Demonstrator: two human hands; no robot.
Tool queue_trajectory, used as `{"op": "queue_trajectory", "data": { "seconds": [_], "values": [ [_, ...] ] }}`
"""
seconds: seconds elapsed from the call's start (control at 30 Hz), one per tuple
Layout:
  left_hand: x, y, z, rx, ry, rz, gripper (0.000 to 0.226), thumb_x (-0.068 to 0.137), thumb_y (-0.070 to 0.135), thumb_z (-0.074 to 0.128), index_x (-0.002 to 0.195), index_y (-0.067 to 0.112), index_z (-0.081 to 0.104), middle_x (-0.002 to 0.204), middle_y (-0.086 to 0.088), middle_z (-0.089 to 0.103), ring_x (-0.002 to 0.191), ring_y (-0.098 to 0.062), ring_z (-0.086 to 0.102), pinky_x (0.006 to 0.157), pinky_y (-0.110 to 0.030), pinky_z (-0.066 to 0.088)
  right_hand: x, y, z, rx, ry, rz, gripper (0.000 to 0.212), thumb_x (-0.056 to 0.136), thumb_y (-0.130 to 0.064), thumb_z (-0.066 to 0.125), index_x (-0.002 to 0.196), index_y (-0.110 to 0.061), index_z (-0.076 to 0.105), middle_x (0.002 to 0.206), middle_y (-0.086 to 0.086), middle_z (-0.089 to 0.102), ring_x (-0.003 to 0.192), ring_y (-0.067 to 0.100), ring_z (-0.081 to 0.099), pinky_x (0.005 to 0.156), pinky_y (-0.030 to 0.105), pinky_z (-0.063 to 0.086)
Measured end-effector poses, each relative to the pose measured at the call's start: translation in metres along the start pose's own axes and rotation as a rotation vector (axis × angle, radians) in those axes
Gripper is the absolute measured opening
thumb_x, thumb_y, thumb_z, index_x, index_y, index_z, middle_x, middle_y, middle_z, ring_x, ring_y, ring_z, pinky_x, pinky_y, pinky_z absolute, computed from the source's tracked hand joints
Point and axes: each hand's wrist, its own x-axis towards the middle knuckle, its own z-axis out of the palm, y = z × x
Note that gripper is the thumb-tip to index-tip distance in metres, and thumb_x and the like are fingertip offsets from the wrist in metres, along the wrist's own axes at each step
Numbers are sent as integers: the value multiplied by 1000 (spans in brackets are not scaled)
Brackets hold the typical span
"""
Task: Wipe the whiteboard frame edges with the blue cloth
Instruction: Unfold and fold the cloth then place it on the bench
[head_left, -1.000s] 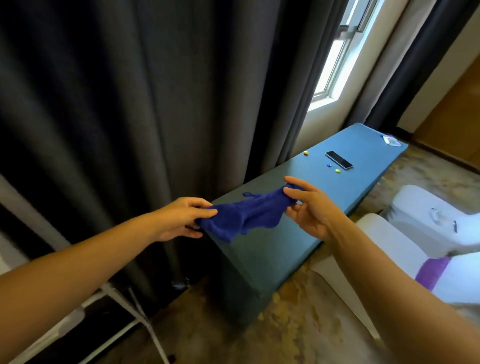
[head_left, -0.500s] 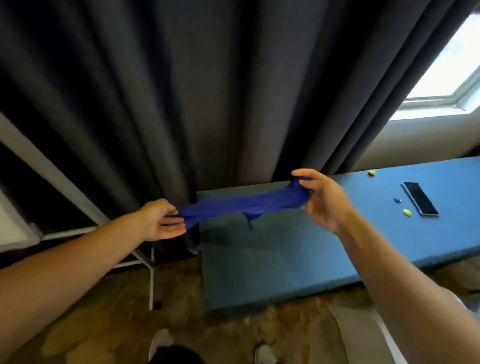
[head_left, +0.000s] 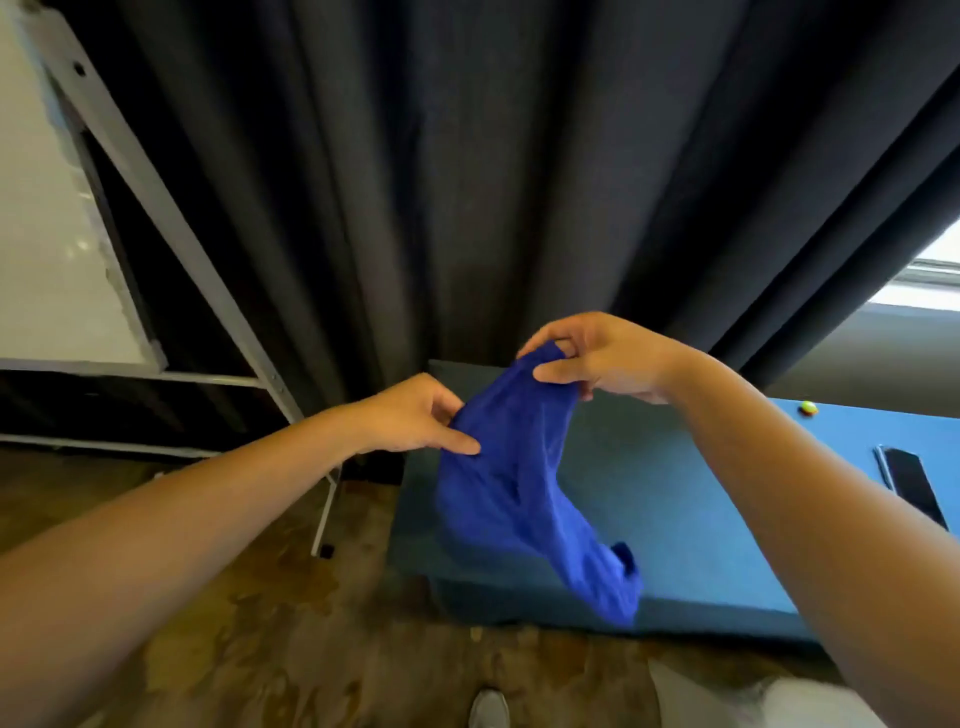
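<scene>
The left hand (head_left: 415, 415) pinches the left edge of the blue cloth (head_left: 524, 488) between thumb and fingers, while the right hand (head_left: 597, 358), slightly higher and to the right, grips the cloth's top corner with its fingertips closed on the fabric. Held up between both hands, the cloth hangs loose in the air above the near end of the table (head_left: 675, 493), its lower end trailing down and to the right, blurred at the tip. The table has a blue top; on it, well to the right, lie a black phone (head_left: 911, 486) and, farther back, a small yellow-green object (head_left: 808, 408). Dark grey curtains (head_left: 467, 182) hang behind the table, with a strip of window (head_left: 930, 280) showing at the right edge. The whiteboard (head_left: 47, 234), with its grey metal frame (head_left: 150, 192) and stand, is at the far left, well apart from the cloth. Below is a mottled brown floor (head_left: 291, 623), and a shoe (head_left: 488, 709) shows at the bottom edge.
</scene>
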Motion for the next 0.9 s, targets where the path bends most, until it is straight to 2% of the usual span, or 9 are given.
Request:
{"op": "queue_trajectory", "data": {
  "seconds": [0.1,0.17,0.33,0.43,0.5,0.67,0.73,0.8,0.9],
  "values": [
    [-4,-14,-17,361,155,-3,16,75,18,81,91,16,79,81,9,75,74,4,67,74,-23,53,3,20,-7,-163,78,70,10,89,-3,66,96,-10,70,73,-3,70,60,7,58,49,16,42],
    [-5,-9,-30,536,321,19,17,75,16,79,92,18,79,75,14,68,66,6,62,65,-11,44,7,27,-11,-200,198,44,13,85,1,69,90,-11,72,64,-7,67,51,-1,56,49,12,42],
    [-3,33,-73,1044,471,70,16,84,14,62,96,15,73,91,-5,65,95,-29,63,81,-38,52,15,17,-30,-76,540,-135,30,81,3,71,73,-26,72,60,-16,70,58,-4,62,58,9,46],
    [-11,42,-91,1160,700,160,18,90,22,55,101,21,69,98,-6,66,94,-32,63,72,-41,53,11,22,-30,-66,690,-210,38,80,5,67,71,-32,73,72,-13,74,68,-4,65,68,9,48],
    [-16,23,-84,1242,728,225,17,87,21,57,101,24,67,98,-3,66,94,-30,62,67,-41,53,5,45,-16,-51,760,-200,39,78,10,63,76,-27,75,81,-1,76,73,1,66,73,8,47],
    [-20,-80,-1,1315,272,62,35,83,9,57,111,28,64,112,3,60,105,-22,54,81,-36,50,-15,156,64,-286,544,2,36,72,22,53,78,-4,78,91,14,76,92,28,71,88,30,52],
    [-24,-113,30,1067,-73,-186,34,85,14,60,116,30,61,119,2,57,110,-20,54,86,-32,48,-27,195,96,-428,327,183,38,73,15,52,80,-11,80,90,11,77,93,28,71,81,22,49],
    [-29,-133,51,910,-459,-531,42,85,27,67,126,26,58,123,1,57,100,-16,61,77,-28,48,-40,222,120,-489,87,337,34,77,5,56,86,-17,80,95,2,77,98,18,70,77,8,39],
    [-34,-137,54,841,-602,-673,38,86,32,67,121,19,62,114,0,64,81,-12,64,69,-29,53,-38,227,136,-557,-63,339,24,84,-10,62,96,-24,78,107,-6,74,105,14,66,90,15,43]
  ]
}}
